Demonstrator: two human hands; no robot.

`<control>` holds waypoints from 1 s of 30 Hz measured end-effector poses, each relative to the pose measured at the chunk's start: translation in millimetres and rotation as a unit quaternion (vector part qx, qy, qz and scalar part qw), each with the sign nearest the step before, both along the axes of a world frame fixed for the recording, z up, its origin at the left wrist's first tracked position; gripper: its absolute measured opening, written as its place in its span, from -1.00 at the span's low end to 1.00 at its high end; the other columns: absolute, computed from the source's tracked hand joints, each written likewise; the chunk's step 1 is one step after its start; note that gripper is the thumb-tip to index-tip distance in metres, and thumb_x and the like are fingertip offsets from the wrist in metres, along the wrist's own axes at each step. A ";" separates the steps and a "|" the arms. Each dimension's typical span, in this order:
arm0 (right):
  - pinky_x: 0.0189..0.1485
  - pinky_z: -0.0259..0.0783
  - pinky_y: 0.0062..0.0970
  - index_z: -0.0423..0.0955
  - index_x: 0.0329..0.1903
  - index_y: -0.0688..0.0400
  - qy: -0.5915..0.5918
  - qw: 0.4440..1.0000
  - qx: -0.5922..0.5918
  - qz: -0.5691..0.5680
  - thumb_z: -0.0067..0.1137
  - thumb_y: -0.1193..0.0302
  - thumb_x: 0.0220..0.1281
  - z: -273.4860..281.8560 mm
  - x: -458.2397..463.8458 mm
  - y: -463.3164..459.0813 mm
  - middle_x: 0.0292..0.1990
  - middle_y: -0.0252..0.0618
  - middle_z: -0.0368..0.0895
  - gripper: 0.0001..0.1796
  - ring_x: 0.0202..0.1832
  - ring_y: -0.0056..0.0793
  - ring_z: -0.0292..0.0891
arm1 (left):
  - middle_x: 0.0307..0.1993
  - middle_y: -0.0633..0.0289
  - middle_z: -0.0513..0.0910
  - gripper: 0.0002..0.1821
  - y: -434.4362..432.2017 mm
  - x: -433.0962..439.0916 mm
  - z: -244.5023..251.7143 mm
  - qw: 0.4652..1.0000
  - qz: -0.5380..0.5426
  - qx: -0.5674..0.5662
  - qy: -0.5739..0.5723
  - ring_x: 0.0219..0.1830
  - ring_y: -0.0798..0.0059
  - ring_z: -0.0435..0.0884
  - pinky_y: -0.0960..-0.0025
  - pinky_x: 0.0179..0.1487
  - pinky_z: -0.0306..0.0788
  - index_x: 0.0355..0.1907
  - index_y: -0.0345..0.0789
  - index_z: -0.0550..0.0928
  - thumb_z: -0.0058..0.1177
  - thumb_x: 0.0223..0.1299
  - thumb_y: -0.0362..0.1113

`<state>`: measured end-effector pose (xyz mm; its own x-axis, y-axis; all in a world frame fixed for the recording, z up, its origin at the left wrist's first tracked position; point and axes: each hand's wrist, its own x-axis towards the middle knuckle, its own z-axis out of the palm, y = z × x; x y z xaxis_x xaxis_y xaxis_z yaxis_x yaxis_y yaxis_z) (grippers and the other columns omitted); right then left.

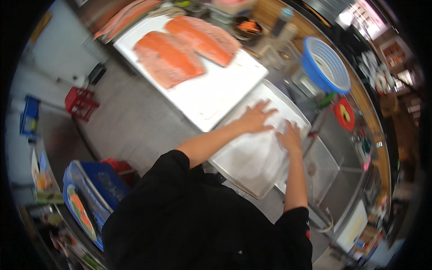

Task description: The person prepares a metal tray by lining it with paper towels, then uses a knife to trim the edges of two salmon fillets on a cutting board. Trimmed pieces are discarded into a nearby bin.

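Note:
My left hand (257, 118) lies with spread fingers on a white sheet, paper or cloth (246, 162), that lines a shallow metal tray (258, 196). To its right, my right hand (290, 136) rests on the same sheet near the tray's right side, fingers apart. Neither hand grips anything that shows. Beside the tray, up and to the left, is a white cutting board (216, 89). Two orange fish fillets, seemingly salmon, lie on its far part: one fillet (172, 59) at the left, another fillet (206, 38) at the right.
A steel sink (324, 168) is at the right of the tray. Beyond it stand a blue basin with a strainer (325, 65) and a red basket (343, 114). More fish pieces (126, 17) lie past the board. A red stool (81, 103) and a blue box (98, 189) are at the left.

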<state>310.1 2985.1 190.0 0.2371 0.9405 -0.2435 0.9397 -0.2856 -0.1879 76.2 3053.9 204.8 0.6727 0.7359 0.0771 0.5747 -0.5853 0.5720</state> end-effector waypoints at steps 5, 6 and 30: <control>0.53 0.10 -0.04 0.37 0.41 0.03 0.061 0.982 0.174 0.052 0.36 0.27 0.22 35.1 -84.7 -38.5 0.50 0.18 0.16 -0.31 0.53 0.19 0.06 | 0.10 0.08 0.65 -0.60 -82.4 -148.9 26.6 0.941 -0.051 -0.105 -0.318 0.06 0.20 0.67 0.23 0.13 0.54 0.19 -0.23 0.62 0.25 0.32 -0.24; 0.51 0.14 -0.06 0.43 0.34 0.07 0.089 0.970 0.217 0.065 0.35 0.32 0.23 42.2 -113.6 -45.5 0.45 0.16 0.25 -0.39 0.50 0.16 0.14 | 0.07 0.12 0.67 -0.61 -94.5 -187.7 26.8 0.952 -0.009 -0.131 -0.278 0.01 0.25 0.68 0.26 0.09 0.55 0.17 -0.23 0.63 0.25 0.32 -0.26; -0.12 0.52 -0.55 0.61 0.00 0.24 0.603 0.776 0.164 -0.081 0.20 0.43 0.43 27.5 -436.9 51.3 -0.13 -0.25 0.76 -0.80 -0.20 -0.58 0.63 | -0.12 0.27 0.76 -0.71 40.2 -566.3 38.0 0.915 0.169 -0.220 -0.293 -0.09 0.62 0.66 0.51 -0.01 0.50 0.11 -0.34 0.64 0.17 0.36 -0.42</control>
<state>-126.8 3036.4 217.5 0.1452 0.9803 -0.1339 -0.0196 -0.1325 -0.9910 -490.2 3094.1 242.8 0.3388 0.9408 -0.0028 0.1998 -0.0690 0.9774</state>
